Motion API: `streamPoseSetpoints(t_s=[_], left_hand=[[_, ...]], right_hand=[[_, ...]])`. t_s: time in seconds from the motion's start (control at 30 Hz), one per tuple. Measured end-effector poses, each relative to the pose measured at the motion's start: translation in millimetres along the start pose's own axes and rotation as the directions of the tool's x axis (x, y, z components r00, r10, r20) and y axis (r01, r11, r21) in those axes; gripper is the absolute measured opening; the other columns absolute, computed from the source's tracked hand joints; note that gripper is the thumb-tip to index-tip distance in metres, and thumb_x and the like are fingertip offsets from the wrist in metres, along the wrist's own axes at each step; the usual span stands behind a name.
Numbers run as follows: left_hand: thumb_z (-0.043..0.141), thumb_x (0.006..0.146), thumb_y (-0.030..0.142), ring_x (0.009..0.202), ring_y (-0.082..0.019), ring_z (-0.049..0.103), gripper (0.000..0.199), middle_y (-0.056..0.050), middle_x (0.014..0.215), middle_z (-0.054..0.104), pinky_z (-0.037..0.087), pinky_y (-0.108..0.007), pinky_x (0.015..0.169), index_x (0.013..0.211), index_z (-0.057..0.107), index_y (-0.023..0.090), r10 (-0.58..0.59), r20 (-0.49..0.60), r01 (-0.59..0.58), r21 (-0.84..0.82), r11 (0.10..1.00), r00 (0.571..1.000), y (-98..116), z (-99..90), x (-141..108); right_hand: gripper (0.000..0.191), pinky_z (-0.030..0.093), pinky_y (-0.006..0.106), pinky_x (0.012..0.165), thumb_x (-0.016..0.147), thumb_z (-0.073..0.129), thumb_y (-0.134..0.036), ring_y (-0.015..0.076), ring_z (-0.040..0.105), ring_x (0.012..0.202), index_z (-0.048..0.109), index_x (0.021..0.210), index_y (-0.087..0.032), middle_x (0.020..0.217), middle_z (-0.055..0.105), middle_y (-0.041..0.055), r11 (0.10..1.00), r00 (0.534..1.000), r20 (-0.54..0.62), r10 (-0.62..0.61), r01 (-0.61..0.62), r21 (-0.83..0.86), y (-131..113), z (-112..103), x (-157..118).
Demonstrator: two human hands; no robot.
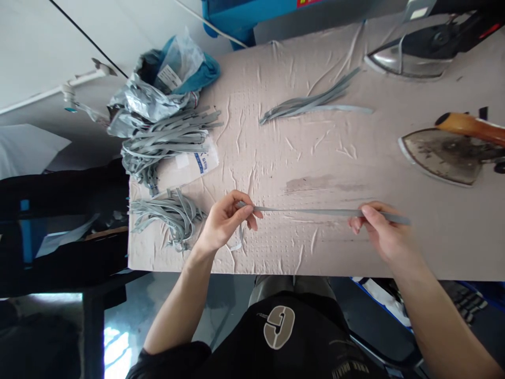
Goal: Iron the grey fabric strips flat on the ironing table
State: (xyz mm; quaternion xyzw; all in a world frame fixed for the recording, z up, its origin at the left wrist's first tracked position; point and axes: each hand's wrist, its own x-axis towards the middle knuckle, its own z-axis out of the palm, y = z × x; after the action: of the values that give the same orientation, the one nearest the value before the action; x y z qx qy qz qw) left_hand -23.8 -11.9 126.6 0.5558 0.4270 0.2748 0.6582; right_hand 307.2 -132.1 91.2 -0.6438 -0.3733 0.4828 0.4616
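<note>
On the head cam I'm seeing one grey strip [307,211] running straight between both grips, over the near half of the covered table [453,247]. Left hand [228,218] is pinching it toward its left end, thumb against fingers, remaining fingers curling loosely. Right hand [381,229] is pinching it farther along, thumb on top; the blurred right end is sticking out past that hand. Both forearms are reaching in over the near edge, left one angling rightward, right one leftward. Loose strip bundle [173,215] is lying just left of the left hand; wooden-handled iron [442,158] is resting beyond the right.
</note>
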Motion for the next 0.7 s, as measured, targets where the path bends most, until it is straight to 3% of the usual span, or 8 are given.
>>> streamPoseSetpoints(t_s=[0.13, 0.27, 0.47, 0.6, 0.7], left_hand=[[0.064, 0.096, 0.037, 0.069, -0.014, 0.073, 0.020, -0.004, 0.081, 0.076, 0.061, -0.029, 0.070, 0.105, 0.060, 0.020, 0.007, -0.060, -0.006, 0.016, 1.000, 0.998, -4.3, -0.8, 5.0], [0.063, 0.095, 0.034, 0.076, -0.015, 0.075, 0.026, -0.005, 0.086, 0.076, 0.063, -0.031, 0.077, 0.116, 0.059, 0.019, -0.009, -0.052, 0.012, 0.065, 0.998, 0.999, -4.7, -0.6, 9.6], [0.061, 0.095, 0.029, 0.084, -0.016, 0.077, 0.018, -0.006, 0.096, 0.077, 0.063, -0.032, 0.083, 0.109, 0.061, 0.017, 0.012, -0.068, 0.003, 0.214, 0.977, 0.998, -7.4, 3.6, 18.1], [0.062, 0.093, 0.023, 0.096, -0.014, 0.073, 0.014, -0.004, 0.100, 0.078, 0.058, -0.030, 0.092, 0.104, 0.070, 0.019, 0.172, -0.119, -0.076, 0.564, 0.822, 0.978, -14.6, -0.6, 37.0], [0.063, 0.091, 0.017, 0.083, -0.010, 0.070, 0.014, 0.000, 0.095, 0.077, 0.058, -0.026, 0.082, 0.099, 0.075, 0.020, 0.323, -0.107, -0.160, 0.700, 0.696, 0.940, -4.6, -5.3, 61.4]], right_hand=[[0.026, 0.049, 0.035, 0.064, 0.091, 0.069, -0.043, 0.0147, 0.057, 0.058, 0.061, 0.075, -0.025, 0.057, 0.053, -0.0048, 0.966, 0.996, -0.008, 0.084, -0.080, 0.245, 0.9, 1.1, 0.8], [0.025, 0.050, 0.035, 0.062, 0.090, 0.071, -0.043, 0.0151, 0.056, 0.057, 0.060, 0.075, -0.025, 0.054, 0.050, -0.0052, 0.956, 0.990, -0.037, 0.136, -0.122, 0.267, 1.0, 0.1, 3.4], [0.029, 0.053, 0.036, 0.065, 0.089, 0.070, -0.047, 0.0136, 0.052, 0.053, 0.059, 0.073, -0.025, 0.052, 0.049, -0.0058, 0.945, 0.979, -0.010, 0.204, -0.195, 0.261, 4.5, -6.9, 5.8], [0.029, 0.053, 0.034, 0.068, 0.087, 0.073, -0.048, 0.0111, 0.049, 0.052, 0.062, 0.074, -0.024, 0.052, 0.050, -0.0062, 0.941, 0.971, 0.006, 0.239, -0.233, 0.245, 7.7, -12.1, 12.5], [0.031, 0.051, 0.032, 0.066, 0.085, 0.076, -0.049, 0.0107, 0.050, 0.053, 0.063, 0.073, -0.023, 0.054, 0.051, -0.0055, 0.960, 0.982, -0.016, 0.186, -0.179, 0.215, 1.5, -14.4, 26.2]])
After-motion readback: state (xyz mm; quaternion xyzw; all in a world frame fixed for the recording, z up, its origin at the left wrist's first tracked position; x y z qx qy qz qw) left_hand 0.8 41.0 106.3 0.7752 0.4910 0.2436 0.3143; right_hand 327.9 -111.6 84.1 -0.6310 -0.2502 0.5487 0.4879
